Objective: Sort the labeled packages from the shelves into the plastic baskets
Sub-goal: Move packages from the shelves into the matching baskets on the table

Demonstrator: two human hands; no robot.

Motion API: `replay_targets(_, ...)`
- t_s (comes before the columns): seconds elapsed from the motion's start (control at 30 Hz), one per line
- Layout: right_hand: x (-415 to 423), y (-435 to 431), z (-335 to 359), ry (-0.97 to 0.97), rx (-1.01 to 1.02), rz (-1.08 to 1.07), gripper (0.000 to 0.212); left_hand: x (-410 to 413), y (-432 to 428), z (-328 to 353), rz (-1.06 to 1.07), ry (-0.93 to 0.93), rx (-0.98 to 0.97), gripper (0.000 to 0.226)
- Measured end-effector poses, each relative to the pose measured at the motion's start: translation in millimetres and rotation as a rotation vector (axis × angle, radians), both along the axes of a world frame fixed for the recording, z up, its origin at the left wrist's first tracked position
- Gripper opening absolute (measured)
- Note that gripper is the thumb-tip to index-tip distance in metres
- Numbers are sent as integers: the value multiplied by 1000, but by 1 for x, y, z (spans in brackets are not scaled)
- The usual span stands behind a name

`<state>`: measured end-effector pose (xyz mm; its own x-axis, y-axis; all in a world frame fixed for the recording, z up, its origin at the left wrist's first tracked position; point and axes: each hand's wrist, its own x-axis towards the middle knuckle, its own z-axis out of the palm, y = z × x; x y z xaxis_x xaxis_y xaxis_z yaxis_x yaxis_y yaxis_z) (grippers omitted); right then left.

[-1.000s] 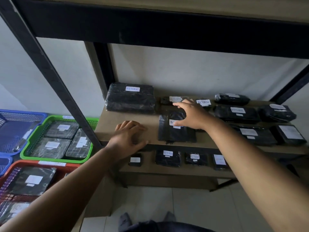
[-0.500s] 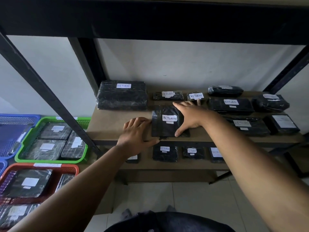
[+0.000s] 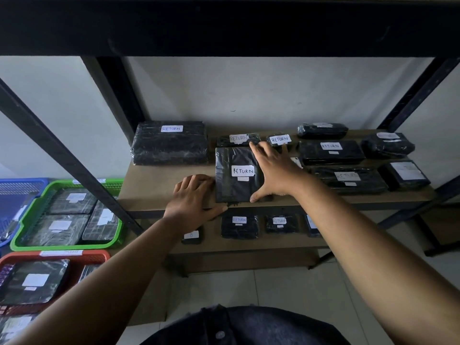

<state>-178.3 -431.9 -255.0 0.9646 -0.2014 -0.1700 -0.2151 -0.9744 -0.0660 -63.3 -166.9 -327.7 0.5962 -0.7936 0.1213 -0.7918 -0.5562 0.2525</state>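
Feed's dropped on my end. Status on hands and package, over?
Right hand spread on front RETURN package, thumb at near edge. Left hand flat on shelf beside it. Smaller packages close behind.

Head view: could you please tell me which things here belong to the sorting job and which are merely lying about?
Job: flat package under the right hand; left hand beside it; big package; green basket; red basket; blue basket.
Lying about: shelf post; wall; floor.
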Motion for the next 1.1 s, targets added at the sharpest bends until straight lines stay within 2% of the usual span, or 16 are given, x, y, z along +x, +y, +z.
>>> replay_targets(0.27, -6, 3, -2, -65, -1, -3, 167, 1, -1, 3, 30, 46, -3, 94)
replay_targets(0.43, -4, 4, 0, -106, 82, -9, 163, 4, -2, 1, 58, 93, -11, 88)
replay_targets(0.5, -2, 4, 5, -139, 198, -43, 148, 5, -3, 1, 59, 104, -12, 87)
replay_targets(0.67, 4, 8, 18, -430, 481, -155, 77, 4, -2, 3, 43, 96, -6, 81)
replay_targets(0.73, 8, 11, 21, -520, 552, -281, 68, 4, -2, 4, 34, 85, -9, 80)
replay_targets(0.8, 12, 12, 23, -532, 647, -384, 61, 4, -2, 4, 28, 84, -16, 80)
replay_targets(0.97, 9, 12, 22, -576, 848, -432, 25, 3, -2, 5, 45, 98, 5, 85)
replay_targets(1.1, 7, 12, 17, -631, 923, -497, 17, 2, -2, 5, 46, 86, -14, 82)
